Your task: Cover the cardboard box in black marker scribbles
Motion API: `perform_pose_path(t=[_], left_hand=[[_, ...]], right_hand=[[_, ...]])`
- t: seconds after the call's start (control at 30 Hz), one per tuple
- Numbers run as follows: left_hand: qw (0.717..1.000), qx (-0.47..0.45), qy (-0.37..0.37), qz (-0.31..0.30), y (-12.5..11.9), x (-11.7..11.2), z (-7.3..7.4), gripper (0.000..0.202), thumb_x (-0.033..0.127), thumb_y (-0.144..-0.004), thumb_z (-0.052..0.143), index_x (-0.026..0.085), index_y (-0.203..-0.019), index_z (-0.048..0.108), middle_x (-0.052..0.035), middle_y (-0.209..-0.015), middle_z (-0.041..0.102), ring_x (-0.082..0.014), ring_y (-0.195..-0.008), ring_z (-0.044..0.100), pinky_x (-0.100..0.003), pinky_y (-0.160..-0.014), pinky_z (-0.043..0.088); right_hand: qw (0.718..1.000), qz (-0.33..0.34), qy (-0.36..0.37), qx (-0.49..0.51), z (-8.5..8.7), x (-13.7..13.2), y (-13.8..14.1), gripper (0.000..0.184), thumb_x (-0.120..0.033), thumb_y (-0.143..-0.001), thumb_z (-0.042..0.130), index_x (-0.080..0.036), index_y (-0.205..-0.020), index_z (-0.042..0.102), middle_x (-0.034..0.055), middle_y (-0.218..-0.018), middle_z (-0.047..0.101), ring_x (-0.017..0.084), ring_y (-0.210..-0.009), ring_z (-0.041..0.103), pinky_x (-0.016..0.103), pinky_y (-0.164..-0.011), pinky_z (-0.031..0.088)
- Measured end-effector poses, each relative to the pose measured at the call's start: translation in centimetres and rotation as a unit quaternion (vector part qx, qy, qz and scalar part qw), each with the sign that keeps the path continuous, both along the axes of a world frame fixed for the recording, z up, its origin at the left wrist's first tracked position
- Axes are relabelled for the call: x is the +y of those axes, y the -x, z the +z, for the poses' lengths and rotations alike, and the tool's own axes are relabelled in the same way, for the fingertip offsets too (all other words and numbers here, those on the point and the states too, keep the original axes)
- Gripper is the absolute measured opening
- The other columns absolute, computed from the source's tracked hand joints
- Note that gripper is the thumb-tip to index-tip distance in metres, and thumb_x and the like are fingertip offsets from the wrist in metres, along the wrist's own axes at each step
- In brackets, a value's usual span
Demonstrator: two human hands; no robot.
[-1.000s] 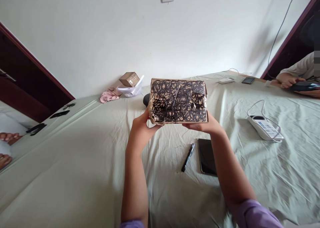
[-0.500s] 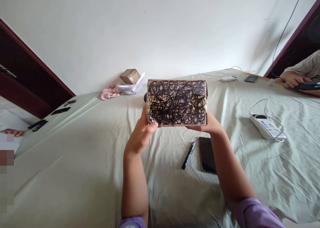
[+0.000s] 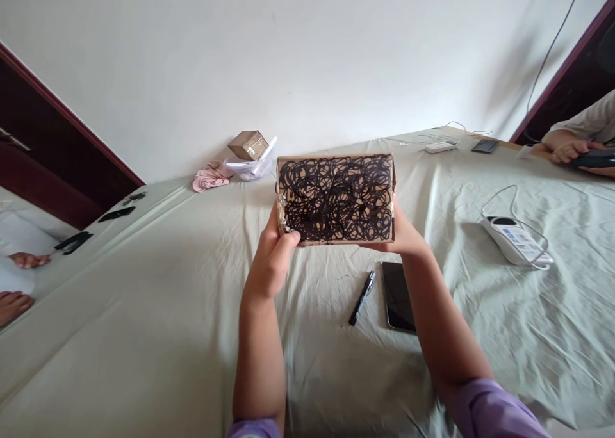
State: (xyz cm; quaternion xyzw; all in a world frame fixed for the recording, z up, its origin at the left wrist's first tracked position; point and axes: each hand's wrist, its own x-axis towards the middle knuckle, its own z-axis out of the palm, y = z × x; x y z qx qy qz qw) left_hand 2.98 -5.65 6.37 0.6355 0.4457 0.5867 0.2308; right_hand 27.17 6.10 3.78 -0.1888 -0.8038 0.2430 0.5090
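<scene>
A cardboard box (image 3: 336,198) covered in black marker scribbles is held up at the centre of the frame, above the pale green sheet (image 3: 144,310). Its long axis runs left to right, its scribbled broad face turned toward the camera. The left hand (image 3: 273,259) grips the lower left corner, thumb curled over the front. The right hand (image 3: 406,233) cups the lower right end, fingers hidden behind. Below lie a black marker (image 3: 362,297) and a phone (image 3: 398,296), just beside each other.
</scene>
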Motion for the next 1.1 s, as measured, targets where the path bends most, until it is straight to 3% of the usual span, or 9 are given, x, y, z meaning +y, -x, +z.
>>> perform_pose_path(t=[0.1, 0.17, 0.3, 0.5, 0.73, 0.9, 0.93, 1.0, 1.1], left_hand=[[0.999, -0.003, 0.028, 0.037, -0.3, 0.0, 0.1, 0.057, 0.028, -0.099, 0.054, 0.028, -0.155, 0.061, -0.0051, -0.151, 0.071, -0.0293, -0.147, 0.060, -0.044, -0.129, 0.046], [0.998, 0.004, 0.036, 0.047, -0.5, 0.0, 0.2, 0.057, 0.028, -0.100, 0.054, 0.029, -0.157, 0.060, -0.0042, -0.154, 0.069, -0.0279, -0.149, 0.059, -0.043, -0.130, 0.044], [0.999, 0.013, 0.027, 0.043, -0.4, 0.3, 0.1, 0.057, 0.027, -0.100, 0.054, 0.028, -0.157, 0.058, -0.0044, -0.155, 0.068, -0.0264, -0.144, 0.062, -0.040, -0.126, 0.047], [0.999, 0.037, -0.010, 0.035, 0.4, 0.7, -0.1, 0.059, 0.027, -0.098, 0.051, 0.025, -0.157, 0.057, -0.0058, -0.149, 0.070, -0.0287, -0.143, 0.061, -0.042, -0.121, 0.051], [0.999, 0.032, 0.003, 0.029, 0.6, 0.8, 0.1, 0.055, 0.029, -0.097, 0.054, 0.026, -0.151, 0.062, -0.0048, -0.145, 0.072, -0.0299, -0.133, 0.066, -0.042, -0.115, 0.054], [0.999, -0.025, 0.020, 0.012, 0.7, 1.9, -0.7, 0.040, 0.027, -0.099, 0.059, 0.026, -0.137, 0.070, -0.0028, -0.143, 0.073, -0.0257, -0.131, 0.062, -0.038, -0.121, 0.049], [0.999, -0.033, 0.029, 0.016, 0.8, 2.3, -1.1, 0.036, 0.029, -0.097, 0.063, 0.025, -0.132, 0.072, -0.0027, -0.136, 0.075, -0.0255, -0.127, 0.063, -0.037, -0.119, 0.050], [0.995, -0.052, 0.062, 0.061, 1.2, 3.6, -2.3, 0.026, 0.032, -0.089, 0.072, 0.026, -0.114, 0.073, 0.0000, -0.110, 0.075, -0.0230, -0.103, 0.065, -0.034, -0.096, 0.058], [0.980, -0.093, 0.107, 0.138, 2.2, 6.0, -5.0, 0.026, 0.032, -0.070, 0.081, 0.028, -0.093, 0.071, 0.0042, -0.085, 0.066, -0.0215, -0.080, 0.058, -0.033, -0.068, 0.055]], right_hand=[[1.000, 0.008, 0.001, -0.001, 0.1, 0.3, 0.1, 0.162, -0.077, -0.053, 0.099, -0.028, -0.178, 0.008, 0.0147, -0.182, 0.027, 0.045, -0.169, 0.028, 0.060, -0.138, 0.028], [1.000, 0.011, 0.002, 0.004, 0.1, 0.4, 0.3, 0.165, -0.076, -0.052, 0.100, -0.028, -0.178, 0.005, 0.0150, -0.183, 0.025, 0.045, -0.169, 0.028, 0.059, -0.138, 0.029], [1.000, 0.009, 0.017, 0.011, 0.1, 0.3, 0.4, 0.161, -0.073, -0.054, 0.100, -0.029, -0.178, 0.008, 0.0142, -0.181, 0.027, 0.043, -0.167, 0.034, 0.057, -0.137, 0.032], [0.998, -0.017, 0.051, 0.018, 0.5, -0.2, 0.8, 0.157, -0.068, -0.054, 0.102, -0.028, -0.178, 0.014, 0.0147, -0.179, 0.032, 0.044, -0.169, 0.030, 0.058, -0.137, 0.032], [0.997, -0.015, 0.079, 0.007, 0.2, -0.1, 0.8, 0.155, -0.066, -0.055, 0.102, -0.030, -0.178, 0.015, 0.0128, -0.180, 0.032, 0.043, -0.170, 0.028, 0.059, -0.137, 0.031], [0.998, 0.007, 0.064, -0.016, -0.8, 1.0, 0.5, 0.162, -0.062, -0.054, 0.102, -0.027, -0.178, 0.005, 0.0131, -0.185, 0.018, 0.043, -0.172, 0.018, 0.059, -0.140, 0.025], [0.998, 0.009, 0.066, -0.024, -1.0, 1.2, 0.4, 0.162, -0.062, -0.055, 0.102, -0.027, -0.178, 0.002, 0.0134, -0.186, 0.013, 0.043, -0.173, 0.017, 0.059, -0.140, 0.024], [0.995, 0.003, 0.083, -0.049, -1.5, 1.7, 0.3, 0.163, -0.061, -0.058, 0.101, -0.027, -0.178, -0.004, 0.0143, -0.187, 0.006, 0.043, -0.173, 0.015, 0.059, -0.140, 0.023], [0.991, -0.028, 0.095, -0.089, -2.5, 2.8, 0.2, 0.164, -0.059, -0.059, 0.103, -0.028, -0.178, -0.007, 0.0172, -0.186, 0.009, 0.043, -0.173, 0.011, 0.060, -0.142, 0.016]])
